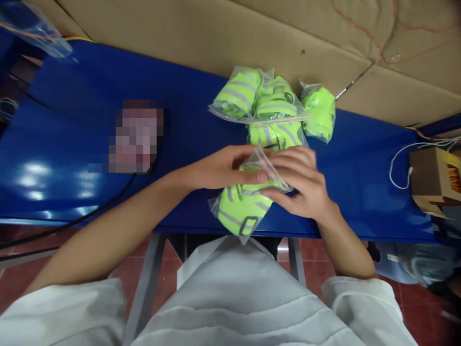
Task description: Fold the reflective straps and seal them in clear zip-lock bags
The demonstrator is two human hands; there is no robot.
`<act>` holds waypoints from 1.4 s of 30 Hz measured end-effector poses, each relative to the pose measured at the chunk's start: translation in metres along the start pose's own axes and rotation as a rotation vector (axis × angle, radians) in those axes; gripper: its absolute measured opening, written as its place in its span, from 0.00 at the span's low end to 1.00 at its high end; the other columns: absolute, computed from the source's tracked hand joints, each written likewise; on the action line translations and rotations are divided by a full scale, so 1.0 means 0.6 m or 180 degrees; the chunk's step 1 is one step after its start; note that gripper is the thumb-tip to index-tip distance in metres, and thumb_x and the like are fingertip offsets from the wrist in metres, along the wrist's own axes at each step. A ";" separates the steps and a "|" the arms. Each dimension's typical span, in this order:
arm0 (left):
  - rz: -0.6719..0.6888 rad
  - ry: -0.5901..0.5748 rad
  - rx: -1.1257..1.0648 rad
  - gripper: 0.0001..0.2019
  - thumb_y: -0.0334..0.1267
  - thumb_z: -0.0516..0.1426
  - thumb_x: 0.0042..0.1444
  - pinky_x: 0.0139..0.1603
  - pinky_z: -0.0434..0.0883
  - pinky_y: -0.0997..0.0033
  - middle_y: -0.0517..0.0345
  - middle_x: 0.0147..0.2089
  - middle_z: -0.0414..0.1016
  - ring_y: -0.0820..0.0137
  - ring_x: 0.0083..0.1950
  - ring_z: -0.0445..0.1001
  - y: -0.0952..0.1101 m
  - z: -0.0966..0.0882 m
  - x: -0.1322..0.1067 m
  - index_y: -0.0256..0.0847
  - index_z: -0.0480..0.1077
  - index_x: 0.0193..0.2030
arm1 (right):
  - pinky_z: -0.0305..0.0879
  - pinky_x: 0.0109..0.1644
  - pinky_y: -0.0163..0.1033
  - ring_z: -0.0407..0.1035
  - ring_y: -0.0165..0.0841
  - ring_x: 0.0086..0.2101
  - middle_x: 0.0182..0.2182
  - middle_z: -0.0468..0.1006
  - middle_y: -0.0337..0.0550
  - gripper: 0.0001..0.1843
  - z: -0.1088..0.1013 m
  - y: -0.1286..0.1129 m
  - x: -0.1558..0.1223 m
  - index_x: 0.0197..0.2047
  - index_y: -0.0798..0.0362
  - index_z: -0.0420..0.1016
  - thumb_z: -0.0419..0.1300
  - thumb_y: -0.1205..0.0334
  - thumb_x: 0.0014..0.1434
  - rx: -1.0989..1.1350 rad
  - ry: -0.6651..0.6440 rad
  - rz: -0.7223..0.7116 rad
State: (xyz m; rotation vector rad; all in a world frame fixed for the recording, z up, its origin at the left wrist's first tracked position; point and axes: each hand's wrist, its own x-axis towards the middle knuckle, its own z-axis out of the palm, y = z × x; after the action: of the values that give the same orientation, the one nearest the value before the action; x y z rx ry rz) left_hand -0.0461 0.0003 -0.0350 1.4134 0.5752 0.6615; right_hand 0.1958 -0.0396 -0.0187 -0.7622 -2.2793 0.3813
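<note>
Between my hands is a clear plastic bag (242,211) with a folded neon-yellow reflective strap inside, grey stripes and a black buckle showing. My left hand (230,168) grips the bag's upper part from the left, thumb lying across the plastic. From the right, my right hand (298,180) pinches the bag's open-looking top edge between thumb and fingers; its fingers are slightly blurred. Just behind my hands lies another bagged neon strap (277,134), partly covered by them. Further back sit more of the same: one bag (237,93) at left, one (279,98) in the middle, one (319,113) at right.
The blue table (194,125) carries everything. A pixelated rectangular object (137,137) lies at left, with a black cable (108,204) running from it. At right are a cardboard box (432,175) and a white cable (392,163). Brown covering (180,33) borders the back.
</note>
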 end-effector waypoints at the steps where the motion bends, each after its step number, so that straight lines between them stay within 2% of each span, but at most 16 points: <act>1: 0.0070 0.0213 -0.0009 0.26 0.51 0.69 0.59 0.62 0.74 0.61 0.50 0.58 0.82 0.55 0.60 0.80 0.000 0.005 0.000 0.44 0.79 0.61 | 0.69 0.65 0.54 0.79 0.46 0.54 0.52 0.85 0.45 0.21 -0.003 0.001 0.001 0.58 0.43 0.80 0.71 0.48 0.64 -0.0255 0.0111 0.0141; 3: 0.0104 0.0696 -0.0074 0.26 0.53 0.69 0.60 0.63 0.74 0.60 0.49 0.58 0.82 0.54 0.60 0.79 0.000 0.015 -0.001 0.42 0.79 0.61 | 0.68 0.62 0.53 0.79 0.47 0.54 0.52 0.85 0.47 0.25 -0.007 0.005 0.001 0.61 0.43 0.78 0.70 0.45 0.65 -0.0538 0.0202 0.0424; 5: 0.0109 0.1001 -0.0132 0.26 0.55 0.67 0.61 0.64 0.73 0.61 0.49 0.57 0.82 0.55 0.61 0.78 0.001 0.026 -0.002 0.42 0.80 0.60 | 0.69 0.61 0.52 0.79 0.45 0.54 0.53 0.85 0.46 0.22 -0.007 0.011 -0.001 0.62 0.43 0.77 0.67 0.47 0.68 -0.0494 0.0101 0.0506; 9: 0.0087 0.1024 -0.0158 0.24 0.54 0.66 0.63 0.64 0.72 0.64 0.51 0.56 0.83 0.57 0.60 0.78 -0.004 0.041 -0.005 0.42 0.79 0.60 | 0.72 0.59 0.48 0.81 0.40 0.52 0.54 0.85 0.46 0.18 0.002 0.018 -0.006 0.63 0.45 0.76 0.61 0.55 0.73 0.0024 -0.0256 0.0495; 12: -0.0036 0.1007 -0.0191 0.24 0.53 0.65 0.65 0.63 0.73 0.64 0.51 0.55 0.83 0.58 0.59 0.79 -0.008 0.044 -0.007 0.41 0.79 0.60 | 0.75 0.56 0.45 0.81 0.38 0.48 0.51 0.86 0.43 0.17 0.003 0.020 -0.007 0.63 0.44 0.76 0.61 0.55 0.73 0.0294 -0.0367 0.0543; 14: -0.0042 0.1065 -0.0395 0.23 0.52 0.67 0.64 0.63 0.74 0.64 0.52 0.56 0.83 0.58 0.60 0.79 -0.007 0.044 -0.009 0.43 0.79 0.61 | 0.75 0.58 0.47 0.81 0.39 0.49 0.50 0.86 0.42 0.17 -0.002 0.021 -0.005 0.61 0.43 0.78 0.64 0.54 0.71 0.0295 -0.0224 0.0554; 18: 0.0229 0.0925 -0.1276 0.27 0.56 0.69 0.60 0.66 0.74 0.62 0.57 0.57 0.83 0.59 0.63 0.79 0.002 0.040 -0.010 0.50 0.79 0.63 | 0.74 0.62 0.53 0.76 0.46 0.57 0.58 0.80 0.46 0.20 -0.012 0.022 0.001 0.56 0.43 0.81 0.69 0.44 0.65 0.0216 0.0633 0.0945; 20: 0.0299 0.0934 -0.1474 0.24 0.58 0.68 0.61 0.66 0.75 0.62 0.56 0.56 0.84 0.59 0.62 0.80 0.008 0.039 -0.010 0.48 0.81 0.59 | 0.78 0.52 0.48 0.79 0.42 0.49 0.50 0.82 0.45 0.22 -0.013 0.024 0.002 0.55 0.43 0.81 0.71 0.43 0.63 0.0545 0.0759 0.1324; 23: 0.0183 0.1307 -0.1449 0.17 0.52 0.67 0.63 0.60 0.78 0.63 0.53 0.50 0.86 0.61 0.55 0.83 0.009 0.039 -0.006 0.43 0.85 0.49 | 0.77 0.38 0.40 0.78 0.33 0.34 0.35 0.83 0.38 0.16 -0.017 0.030 0.002 0.47 0.44 0.83 0.75 0.48 0.60 0.1169 0.0754 0.1752; 25: 0.0109 0.1656 -0.1349 0.12 0.48 0.68 0.63 0.57 0.79 0.62 0.55 0.46 0.86 0.61 0.51 0.84 0.005 0.038 -0.004 0.43 0.86 0.45 | 0.77 0.35 0.38 0.77 0.31 0.30 0.31 0.83 0.36 0.11 -0.024 0.036 0.001 0.43 0.46 0.85 0.76 0.52 0.60 0.1373 0.0899 0.1860; 28: 0.0111 0.2040 -0.1121 0.07 0.45 0.70 0.61 0.58 0.79 0.62 0.59 0.44 0.87 0.61 0.53 0.83 -0.002 0.033 -0.002 0.47 0.86 0.41 | 0.76 0.32 0.37 0.77 0.30 0.27 0.30 0.84 0.37 0.08 -0.039 0.049 0.001 0.40 0.48 0.86 0.76 0.55 0.60 0.1441 0.1147 0.1981; 30: 0.0151 0.2160 -0.0995 0.06 0.45 0.70 0.60 0.57 0.80 0.64 0.62 0.43 0.87 0.62 0.52 0.83 -0.007 0.029 -0.001 0.49 0.86 0.40 | 0.75 0.30 0.35 0.78 0.30 0.29 0.32 0.85 0.39 0.11 -0.047 0.056 0.001 0.42 0.48 0.86 0.75 0.51 0.62 0.1503 0.1171 0.2083; 32: 0.0260 0.2244 -0.0924 0.07 0.46 0.71 0.59 0.54 0.80 0.67 0.61 0.42 0.87 0.65 0.49 0.83 -0.010 0.025 0.001 0.48 0.86 0.40 | 0.75 0.30 0.34 0.78 0.30 0.31 0.34 0.85 0.40 0.17 -0.047 0.059 0.003 0.45 0.49 0.85 0.74 0.46 0.61 0.1617 0.0955 0.2155; 35: 0.0380 0.2304 -0.0928 0.10 0.45 0.73 0.57 0.51 0.80 0.70 0.57 0.42 0.87 0.67 0.44 0.83 -0.013 0.022 0.003 0.43 0.87 0.41 | 0.75 0.32 0.34 0.77 0.29 0.30 0.32 0.83 0.39 0.17 -0.035 0.059 0.004 0.39 0.50 0.83 0.75 0.45 0.59 0.1689 0.0673 0.2135; 38: 0.0436 0.2283 -0.0978 0.11 0.44 0.72 0.59 0.51 0.79 0.71 0.54 0.42 0.87 0.69 0.44 0.83 -0.016 0.022 0.005 0.40 0.87 0.42 | 0.74 0.33 0.34 0.75 0.28 0.29 0.30 0.82 0.38 0.16 -0.019 0.059 0.001 0.34 0.50 0.80 0.74 0.46 0.61 0.1649 0.0832 0.2022; 42: 0.0509 0.2288 -0.0934 0.08 0.42 0.72 0.60 0.50 0.79 0.74 0.55 0.43 0.87 0.70 0.45 0.83 -0.016 0.025 0.006 0.41 0.87 0.41 | 0.71 0.33 0.34 0.73 0.28 0.30 0.32 0.81 0.38 0.16 -0.006 0.056 -0.005 0.39 0.49 0.81 0.73 0.46 0.62 0.1758 0.1013 0.1888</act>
State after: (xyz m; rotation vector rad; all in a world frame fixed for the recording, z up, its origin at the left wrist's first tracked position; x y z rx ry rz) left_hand -0.0322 -0.0084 -0.0435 0.9280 0.8829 1.3452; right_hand 0.2136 -0.0149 -0.0331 -1.0919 -1.5070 1.0281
